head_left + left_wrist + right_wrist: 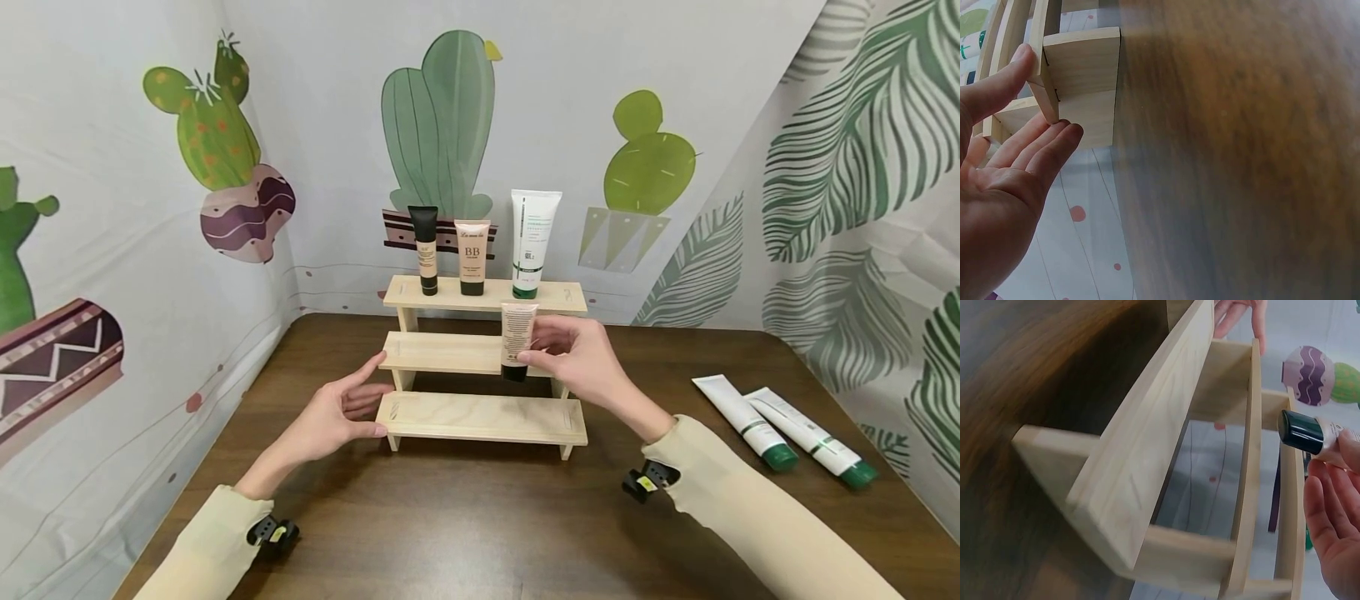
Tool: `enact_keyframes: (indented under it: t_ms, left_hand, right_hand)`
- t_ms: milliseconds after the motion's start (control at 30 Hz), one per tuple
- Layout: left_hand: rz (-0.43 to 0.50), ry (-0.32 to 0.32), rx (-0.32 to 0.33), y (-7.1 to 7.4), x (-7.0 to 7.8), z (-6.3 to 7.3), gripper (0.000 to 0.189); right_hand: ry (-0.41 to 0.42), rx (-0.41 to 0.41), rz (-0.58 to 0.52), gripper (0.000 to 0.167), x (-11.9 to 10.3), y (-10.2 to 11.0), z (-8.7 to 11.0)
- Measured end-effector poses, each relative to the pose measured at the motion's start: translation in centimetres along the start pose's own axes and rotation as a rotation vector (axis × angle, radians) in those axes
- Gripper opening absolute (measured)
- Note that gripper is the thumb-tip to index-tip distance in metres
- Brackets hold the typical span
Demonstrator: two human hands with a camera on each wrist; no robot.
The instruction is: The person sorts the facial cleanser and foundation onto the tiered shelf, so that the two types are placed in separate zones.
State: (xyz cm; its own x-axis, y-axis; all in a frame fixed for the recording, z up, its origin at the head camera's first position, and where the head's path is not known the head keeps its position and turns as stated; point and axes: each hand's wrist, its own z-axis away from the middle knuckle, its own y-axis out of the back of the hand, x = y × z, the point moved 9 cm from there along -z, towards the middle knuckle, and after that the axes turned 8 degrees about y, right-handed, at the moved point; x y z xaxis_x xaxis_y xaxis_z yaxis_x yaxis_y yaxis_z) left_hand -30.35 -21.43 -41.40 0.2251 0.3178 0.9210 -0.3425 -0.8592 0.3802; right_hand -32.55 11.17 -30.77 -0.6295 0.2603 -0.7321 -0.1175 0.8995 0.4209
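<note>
"In front of the middle tier (442, 353) of the wooden stand (480, 418), toward its right end, there's the pale pink tube (517, 333), upright, black cap (514, 372) down! Who's got it?"

"The right hand (581, 354)! Thumb across the near face, fingers behind, a neat pinch, forearm slanting in from the lower right."

"Is that cap touching wood?"

"No! The right wrist view shows a gap between it and the middle tier's edge."

"And on the other flank, the left hand (337, 421)?"

"Opened out, thumb well apart from the index finger, nothing gripped! Index tip at the left end of the middle tier, thumb at the corner of the front tier (450, 417), the other fingers slightly bent between them."

"What does the left wrist view give us?"

"Palm in sight, fingertips resting against the end of a board."

"And up on the top tier (450, 303)?"

"All standing: a black-and-beige tube (427, 250), a BB tube (472, 254), a large white tube (535, 237)!"

"Out right?"

"Two green-capped tubes (813, 437), lying side by side on the brown table (480, 533), well apart from the stand!"
</note>
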Motion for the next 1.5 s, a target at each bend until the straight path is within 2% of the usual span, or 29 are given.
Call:
enact_keyframes:
  t_ms: [300,733,933,1500]
  left_hand:
    - [0.0,-0.015,-0.004,0.0,0.1,0.0,0.11]
    - [-0.011,-0.005,0.0,-0.1,0.0,0.1,0.111]
    - [-0.014,-0.003,0.006,0.0,0.1,0.0,0.11]
    - [-0.012,0.003,-0.003,0.0,-0.1,-0.1,0.11]
  right_hand:
    - [0.022,-0.003,-0.018,0.036,-0.6,-3.2,-2.1]
    - [0.051,-0.007,-0.072,0.039,-0.1,-7.4,-5.1]
    - [0.074,-0.016,-0.083,0.035,-0.3,-8.9,-6.1]
    - [0.083,-0.021,-0.048,0.038,-0.2,-10.9,-7.5]
